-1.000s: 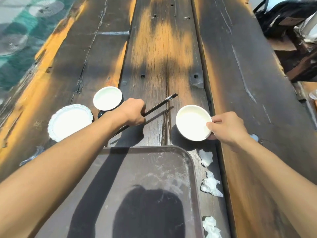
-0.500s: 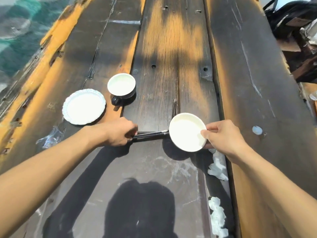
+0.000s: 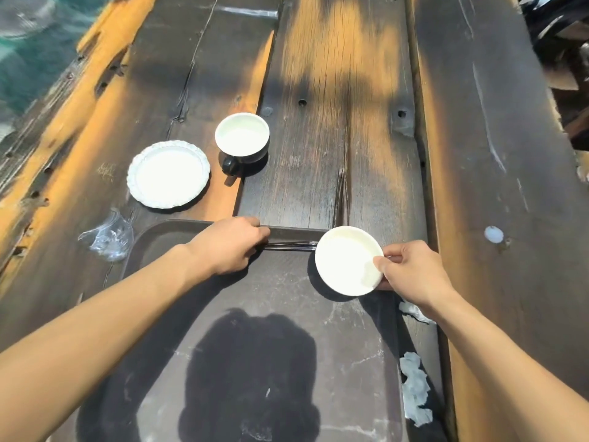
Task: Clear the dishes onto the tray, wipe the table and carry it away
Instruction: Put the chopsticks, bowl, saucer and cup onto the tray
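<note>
Both hands had come back toward the person since a moment earlier, bringing the chopsticks and the small bowl from the bare wood over onto the far end of the tray (image 3: 223, 362). Nearest to the person, the dark tray lay on the wooden table (image 3: 494, 154) with a big shadow on it and nothing else in its near part. Just off its right edge lay some crumpled white tissues (image 3: 414, 393). Farther up, the left hand (image 3: 228, 244) was closed around one end of the dark chopsticks (image 3: 291, 246). They lay flat along the tray's far rim, pointing left to right, with their tips almost at the bowl. The right hand (image 3: 414, 275) pinched the right side of the small white bowl (image 3: 347, 260), thumb on top of the rim; whether the bowl was already sitting on the tray or a little above it, I could not tell. A scrap of clear plastic wrap (image 3: 108, 237) lay just past the tray's left corner. Farther away, still on the table, sat the frilly white plate (image 3: 169, 173) and, just to its right, the dark cup (image 3: 242, 138) with its white inside and its handle pointing near. Both were off to the far left of the hands, so the left hand was the closer one to reach them, I think, once it let go of the chopsticks. A little white dot (image 3: 494, 234) sat far off on the right plank.
</note>
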